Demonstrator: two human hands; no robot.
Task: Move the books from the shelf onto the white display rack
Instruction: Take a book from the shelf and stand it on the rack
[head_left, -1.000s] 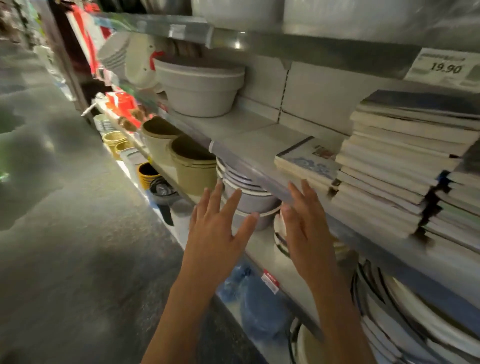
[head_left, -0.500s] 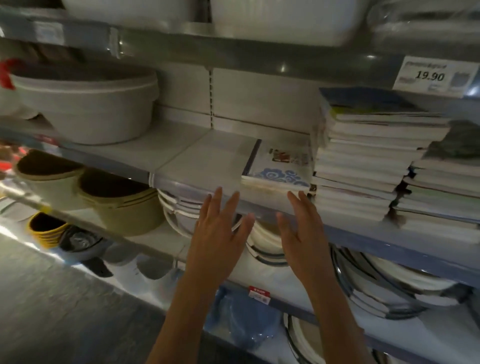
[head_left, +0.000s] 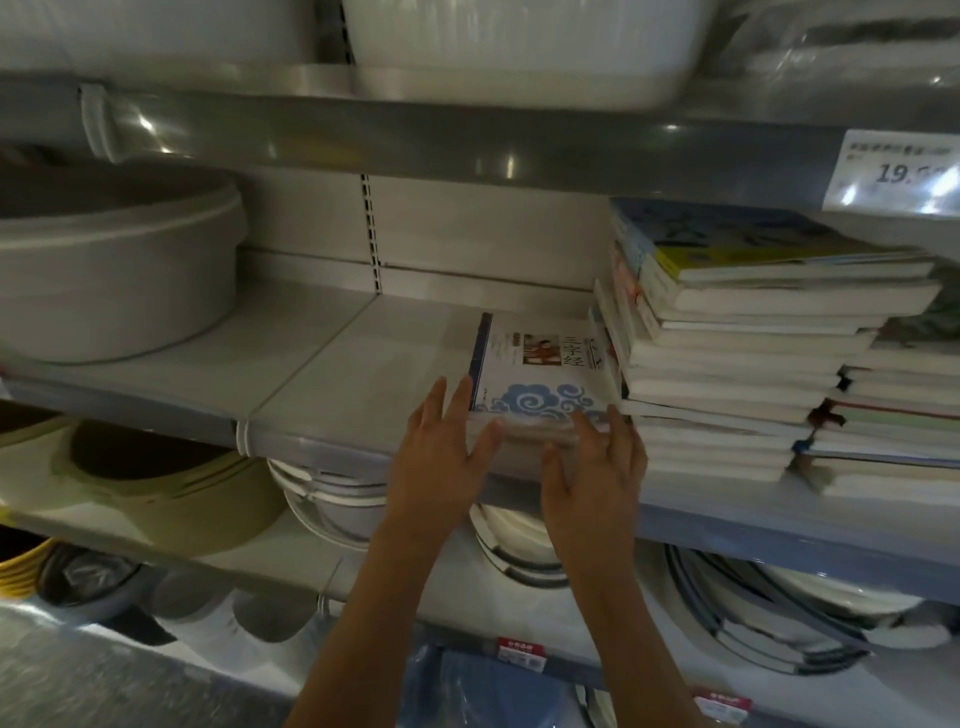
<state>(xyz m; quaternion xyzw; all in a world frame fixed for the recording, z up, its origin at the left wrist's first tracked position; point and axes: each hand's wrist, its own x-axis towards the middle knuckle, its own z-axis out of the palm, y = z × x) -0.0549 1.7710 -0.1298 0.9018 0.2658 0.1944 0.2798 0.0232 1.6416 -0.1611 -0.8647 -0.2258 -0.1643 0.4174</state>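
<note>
My left hand (head_left: 441, 467) and right hand (head_left: 592, 478) reached side by side toward the shelf (head_left: 332, 374), fingers (head_left: 457, 400) spread wide and straight, gripping nothing. Both sets of fingertips stood at the near edge of a low pile of books topped by a white book with blue cloud pattern (head_left: 540, 369), the left at its near-left corner, the right at its near-right corner, apparently placed to bracket the pile and lift it off in one go; whether they already touched it I cannot tell. Just right of my right fingers rose a taller stack of books (head_left: 727, 364), lying flat with page edges outward. Left of my left fingers, farther back, sat a grey basin (head_left: 114, 270). Above right hung a price tag (head_left: 898, 171). The white display rack was out of view.
</note>
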